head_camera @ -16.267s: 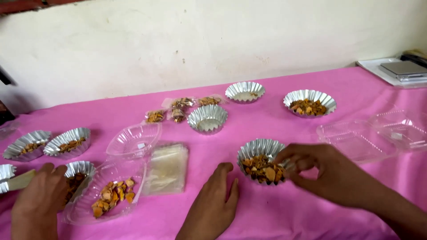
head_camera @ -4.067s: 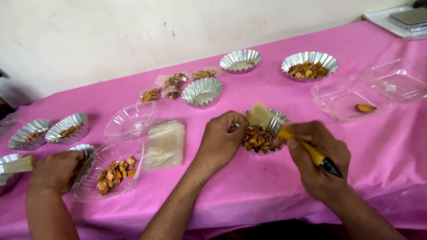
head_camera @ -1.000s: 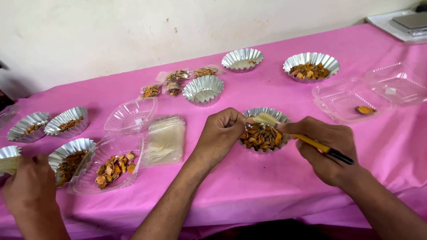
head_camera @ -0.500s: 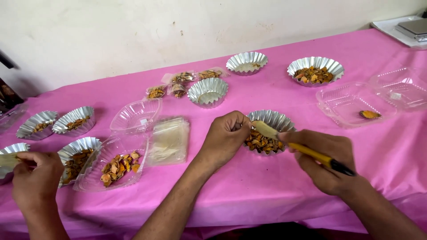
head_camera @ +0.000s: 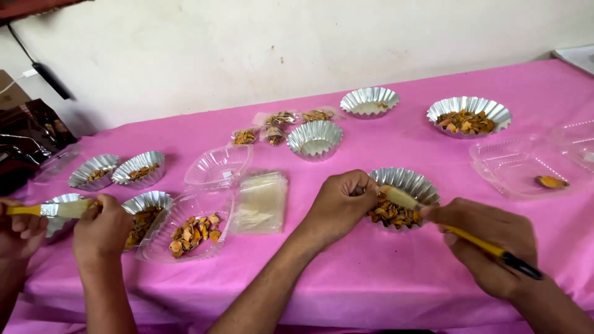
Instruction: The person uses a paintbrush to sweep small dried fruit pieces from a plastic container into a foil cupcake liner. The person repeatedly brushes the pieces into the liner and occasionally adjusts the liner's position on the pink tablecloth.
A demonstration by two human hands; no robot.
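Head view, one frame. Left hand (head_camera: 339, 207) grips the near-left rim of a fluted foil cup (head_camera: 405, 196) holding orange-brown chips; the cup stands toward the near edge of the pink worktop (head_camera: 383, 278), right of centre. Right hand (head_camera: 489, 247) is closed round a yellow-handled brush (head_camera: 458, 234), bristles resting on the chips at the cup's left side.

Step in hand, as judged: brushing the chips in the steadied cup. Next move likely calls for short, light strokes with the cup held firm, since thin foil could tip or deform.

At the near-left corner a co-worker's hand (head_camera: 102, 226) rests at another cup (head_camera: 145, 210), and a second co-worker hand (head_camera: 21, 226) holds a second brush (head_camera: 49, 210).

Count:
- Foil cups: eight visible. Three along the far side, one under the left hand, four at the left edge.
- Brushes: two.
- Clear plastic trays: three or four. One with chips (head_camera: 189, 232) and one empty behind it, one more at the right edge (head_camera: 520, 167) with a single chip; possibly another, cut off.
- Small sachets of chips near the far middle: about four, too small to be sure.
- Stack of clear pouches (head_camera: 260, 203): one.
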